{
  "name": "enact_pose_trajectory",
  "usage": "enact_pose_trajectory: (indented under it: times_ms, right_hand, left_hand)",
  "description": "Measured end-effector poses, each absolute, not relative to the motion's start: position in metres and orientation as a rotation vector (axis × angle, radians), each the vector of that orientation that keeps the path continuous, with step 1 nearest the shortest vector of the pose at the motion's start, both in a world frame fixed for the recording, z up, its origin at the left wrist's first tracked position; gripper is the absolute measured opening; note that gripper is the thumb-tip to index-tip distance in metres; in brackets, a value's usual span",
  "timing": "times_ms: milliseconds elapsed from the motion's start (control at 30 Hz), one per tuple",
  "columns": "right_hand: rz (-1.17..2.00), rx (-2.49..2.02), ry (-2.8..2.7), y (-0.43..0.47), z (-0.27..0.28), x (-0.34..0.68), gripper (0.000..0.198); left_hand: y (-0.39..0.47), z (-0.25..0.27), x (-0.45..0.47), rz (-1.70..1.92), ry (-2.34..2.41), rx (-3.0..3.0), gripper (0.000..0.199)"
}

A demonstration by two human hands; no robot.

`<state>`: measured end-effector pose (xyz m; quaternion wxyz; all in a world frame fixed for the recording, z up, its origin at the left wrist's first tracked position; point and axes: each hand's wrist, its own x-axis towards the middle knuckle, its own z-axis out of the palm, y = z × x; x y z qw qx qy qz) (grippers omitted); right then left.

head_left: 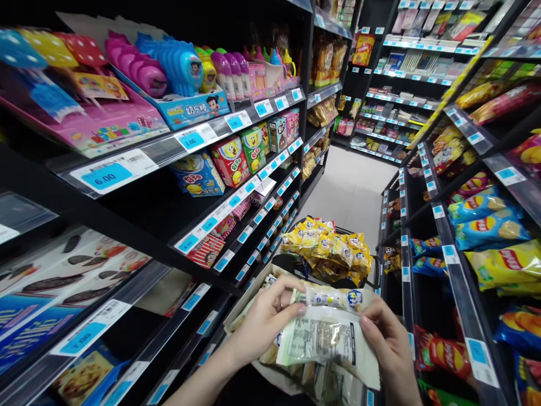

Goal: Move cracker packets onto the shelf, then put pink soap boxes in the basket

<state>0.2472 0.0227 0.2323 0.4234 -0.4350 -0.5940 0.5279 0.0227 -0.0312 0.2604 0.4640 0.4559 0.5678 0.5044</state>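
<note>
Above an open carton (236,311) of stiff, pale cardboard, holding a flat snack packet (316,341) of thin, glossy plastic film between left hand (257,316) and right hand (389,347). Gripping the upper left part with the left fingers, bent round the film with the thumb tip over it; pinching the right edge with the right fingers, closed with the thumb on the near face. Showing on that face: fine dark print, white glare and soft creases; along the upper strip, a round blue logo. Cannot tell whether folded over or doubled with a second one. Directly below, inside the carton, more crinkled pale packets (313,378). Just beyond, a loose heap of small, shiny yellow packets (333,248), puffed and rumpled. To the left, on black shelving with clear-fronted label strips, small square-edged cardboard boxes, one red box (230,160) beside a green box (253,149), and above them purple-capped bottles (232,70) of smooth plastic. To the right, pillow-shaped, glossy chip bags (505,265). Farther along the aisle, smooth pale floor (346,180).
</note>
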Motion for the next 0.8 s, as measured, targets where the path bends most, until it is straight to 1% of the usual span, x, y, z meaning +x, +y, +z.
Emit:
enact_pose_trajectory:
  times_ms: [67,200,300,400,433,500,567,600,667,800]
  right_hand:
    - [1.491,-1.114,-1.396,0.022,0.238,0.247,0.028]
    - [1.611,-1.074,-1.067,0.018,0.242,0.243,0.028]
    - [1.756,-1.041,-0.918,0.014,0.243,0.241,0.025]
    - [1.763,-1.095,-0.864,0.009,0.246,0.242,0.022]
    - [1.783,-1.089,-0.831,0.007,0.247,0.243,0.025]
    - [1.829,-1.056,-0.788,0.005,0.249,0.245,0.039]
    - [1.753,-1.102,-0.850,0.003,0.246,0.246,0.044]
    - [1.674,-1.146,-0.911,0.003,0.244,0.245,0.042]
    - [1.525,-1.206,-1.022,0.004,0.237,0.245,0.031]
    - [1.340,-1.111,-1.248,0.010,0.222,0.245,0.019]
  left_hand:
    - [-0.031,0.260,0.018,1.254,1.328,1.061,0.015]
    - [-0.030,0.254,0.016,1.241,1.124,0.888,0.032]
    - [-0.032,0.243,0.021,1.264,1.010,0.581,0.033]
    - [-0.038,0.235,0.027,1.313,0.946,0.391,0.031]
    - [-0.040,0.234,0.027,1.320,0.928,0.401,0.031]
    - [-0.043,0.234,0.027,1.313,0.913,0.495,0.031]
    - [-0.045,0.236,0.023,1.324,0.982,0.671,0.028]
    - [-0.044,0.237,0.021,1.338,1.055,0.802,0.024]
    - [-0.042,0.240,0.016,1.384,1.210,1.131,0.017]
    - [-0.037,0.245,0.009,1.418,1.426,1.750,0.019]
